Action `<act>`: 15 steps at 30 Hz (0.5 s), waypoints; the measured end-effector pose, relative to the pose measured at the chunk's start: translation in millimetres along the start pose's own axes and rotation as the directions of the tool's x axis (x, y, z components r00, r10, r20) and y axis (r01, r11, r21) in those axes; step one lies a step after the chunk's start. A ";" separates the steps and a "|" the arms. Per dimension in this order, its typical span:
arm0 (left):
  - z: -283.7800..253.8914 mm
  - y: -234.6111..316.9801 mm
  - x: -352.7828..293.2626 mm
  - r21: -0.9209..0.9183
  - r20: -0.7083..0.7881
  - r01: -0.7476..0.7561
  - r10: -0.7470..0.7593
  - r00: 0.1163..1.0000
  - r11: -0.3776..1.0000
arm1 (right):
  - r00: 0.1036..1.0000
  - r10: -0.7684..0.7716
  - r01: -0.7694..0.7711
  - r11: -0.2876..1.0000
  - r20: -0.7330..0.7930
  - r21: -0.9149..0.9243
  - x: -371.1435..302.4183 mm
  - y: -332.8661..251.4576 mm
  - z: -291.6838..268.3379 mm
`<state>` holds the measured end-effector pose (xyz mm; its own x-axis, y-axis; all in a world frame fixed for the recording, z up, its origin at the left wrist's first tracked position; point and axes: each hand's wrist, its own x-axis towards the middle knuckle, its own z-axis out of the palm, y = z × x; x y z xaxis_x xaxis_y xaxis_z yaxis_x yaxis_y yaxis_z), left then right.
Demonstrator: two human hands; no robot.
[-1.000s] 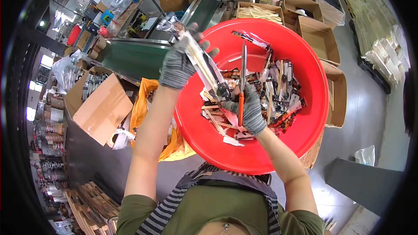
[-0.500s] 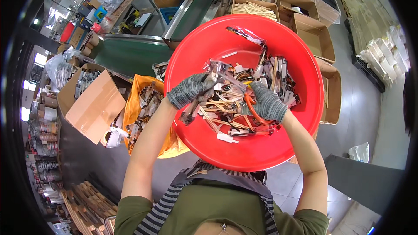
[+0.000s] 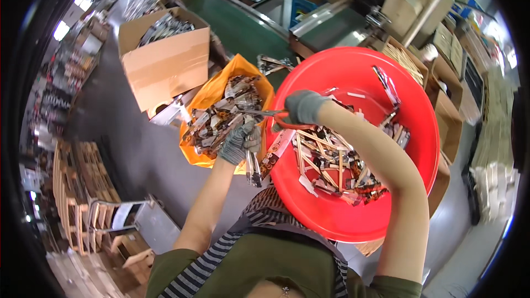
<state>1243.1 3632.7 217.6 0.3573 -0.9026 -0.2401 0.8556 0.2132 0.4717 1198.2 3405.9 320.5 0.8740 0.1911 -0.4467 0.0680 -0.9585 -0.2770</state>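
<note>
Red-orange handles of a pair of scissors (image 3: 297,125) sit in the person's right hand (image 3: 303,107), which is closed around them over the left part of a tub's rim; the metal blades point left, above the near right part of a yellow-orange bag, and whether they are parted is hard to tell. Just below the blades, the left hand (image 3: 240,142), in a grey knitted glove like the right, is curled around a clear packet (image 3: 253,171) that hangs down past the bag's near edge. A pink and dark patterned packet (image 3: 279,146) slants between the left hand and the tub; which hand, if either, has hold of it is unclear. Dark and clear packets (image 3: 221,124) are heaped inside the yellow-orange bag (image 3: 241,65). To its right stands the wide red plastic tub (image 3: 331,218), holding pale wooden sticks (image 3: 320,146) and more wrappers, with one long packet (image 3: 387,85) leaning on its far inner wall. Beyond the bag, to the left, an open cardboard box (image 3: 168,69) contains greyish packets. Farther off run a green conveyor belt (image 3: 232,22) and, behind the tub, a carton of wooden sticks (image 3: 403,60).
</note>
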 end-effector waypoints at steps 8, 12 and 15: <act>-54.6 -1.6 19.8 -0.477 -0.072 -0.292 0.295 0.953 0.829 | 0.889 -0.209 0.431 0.682 -0.407 0.591 64.3 -7.8 95.2; -21.5 -4.3 61.2 -0.375 -0.386 -0.402 0.254 0.887 0.836 | 0.991 0.125 -0.026 -0.124 0.042 0.992 -24.6 -48.2 94.4; 47.5 -22.7 88.5 -0.500 -0.352 -0.136 -0.057 0.934 0.855 | 0.912 0.402 0.140 -0.136 -0.074 0.981 -85.2 -45.6 69.7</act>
<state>1237.5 3530.2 226.0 0.4166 -0.7236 -0.5504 0.8704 0.4922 0.0116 1087.0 3448.1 311.9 0.8604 -0.2271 -0.4562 -0.3592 0.3650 -0.8590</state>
